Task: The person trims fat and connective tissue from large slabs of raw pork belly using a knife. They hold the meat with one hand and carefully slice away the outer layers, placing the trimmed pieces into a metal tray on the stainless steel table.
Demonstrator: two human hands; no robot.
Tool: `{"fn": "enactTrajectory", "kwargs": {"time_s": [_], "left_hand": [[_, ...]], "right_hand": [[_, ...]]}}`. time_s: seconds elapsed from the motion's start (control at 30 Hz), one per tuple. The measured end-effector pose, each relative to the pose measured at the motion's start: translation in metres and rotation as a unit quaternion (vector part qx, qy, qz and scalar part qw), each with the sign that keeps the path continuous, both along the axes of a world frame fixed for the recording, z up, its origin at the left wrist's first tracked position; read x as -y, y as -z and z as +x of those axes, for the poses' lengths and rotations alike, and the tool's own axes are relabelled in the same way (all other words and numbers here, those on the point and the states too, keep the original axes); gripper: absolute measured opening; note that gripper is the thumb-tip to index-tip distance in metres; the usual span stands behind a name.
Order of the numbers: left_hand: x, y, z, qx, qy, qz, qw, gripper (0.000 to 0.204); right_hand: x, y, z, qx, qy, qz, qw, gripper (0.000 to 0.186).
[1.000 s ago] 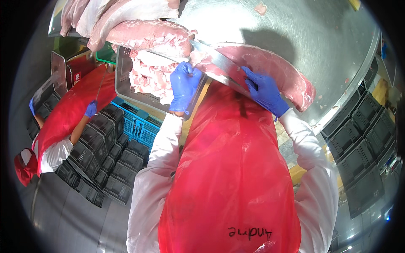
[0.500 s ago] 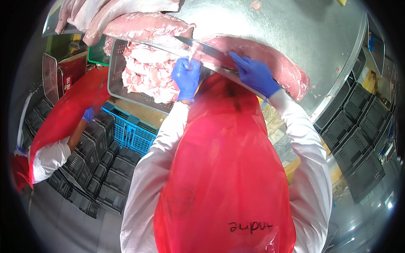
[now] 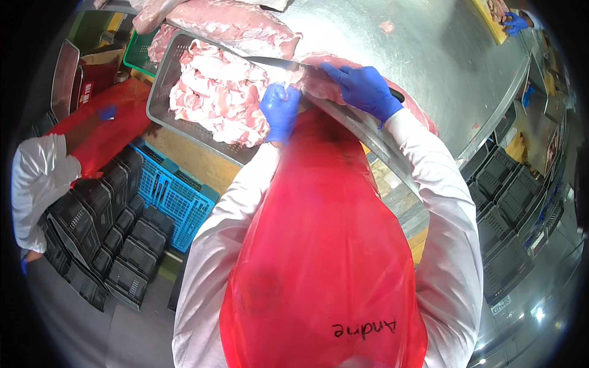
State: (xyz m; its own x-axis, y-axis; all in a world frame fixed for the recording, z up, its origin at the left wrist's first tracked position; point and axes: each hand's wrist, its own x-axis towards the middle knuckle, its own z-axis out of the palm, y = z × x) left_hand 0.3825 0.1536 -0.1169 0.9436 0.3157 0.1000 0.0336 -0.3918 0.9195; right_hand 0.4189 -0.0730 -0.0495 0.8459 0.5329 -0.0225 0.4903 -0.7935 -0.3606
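Note:
A long pink meat loin (image 3: 423, 115) lies along the near edge of the steel table, partly covered by my right hand. My right hand (image 3: 366, 91), in a blue glove, is wrapped round the dark handle of a knife (image 3: 276, 62). The blade points left over the loin's left end, its tip above a grey crate (image 3: 161, 92) of pale meat trimmings (image 3: 215, 92). My left hand (image 3: 281, 111), also gloved in blue, is closed on a strip of meat trim (image 3: 294, 76) at that end, just below the blade.
More large meat pieces (image 3: 236, 27) lie at the back left. A co-worker in a red apron (image 3: 110, 126) stands at left, near stacked black crates (image 3: 132, 264) and a blue crate (image 3: 172, 196). Another person's gloved hand (image 3: 514, 23) rests by a yellow board (image 3: 491, 24) at far right.
The knife has moved left along the loin, and its blade now lies closer to level. My left hand keeps its closed grip. The view has shifted, and the co-worker at left has changed posture.

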Motion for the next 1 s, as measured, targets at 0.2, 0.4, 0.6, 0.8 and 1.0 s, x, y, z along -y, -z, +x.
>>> {"fn": "enactTrajectory", "kwargs": {"time_s": [0.2,0.4,0.6,0.8,1.0], "left_hand": [[0.007,0.007,-0.015,-0.027,-0.013,0.011,1.000,0.018],[-0.002,0.031,-0.027,-0.087,-0.010,-0.300,0.950,0.013],[-0.008,-0.030,0.017,-0.186,0.023,-0.209,0.960,0.017],[0.008,-0.031,0.048,-0.236,0.134,0.130,0.954,0.040],[0.011,-0.013,0.009,-0.056,0.149,0.179,0.971,0.028]], "right_hand": [[0.072,-0.040,-0.002,-0.069,-0.048,-0.074,0.994,0.065],[0.131,-0.096,-0.014,-0.046,0.026,-0.078,0.996,0.055],[0.135,-0.073,-0.056,-0.017,0.269,0.074,0.960,0.036],[0.071,-0.056,-0.066,-0.116,0.254,0.091,0.956,0.036],[0.055,-0.038,-0.045,-0.119,0.181,0.108,0.970,0.038]]}}
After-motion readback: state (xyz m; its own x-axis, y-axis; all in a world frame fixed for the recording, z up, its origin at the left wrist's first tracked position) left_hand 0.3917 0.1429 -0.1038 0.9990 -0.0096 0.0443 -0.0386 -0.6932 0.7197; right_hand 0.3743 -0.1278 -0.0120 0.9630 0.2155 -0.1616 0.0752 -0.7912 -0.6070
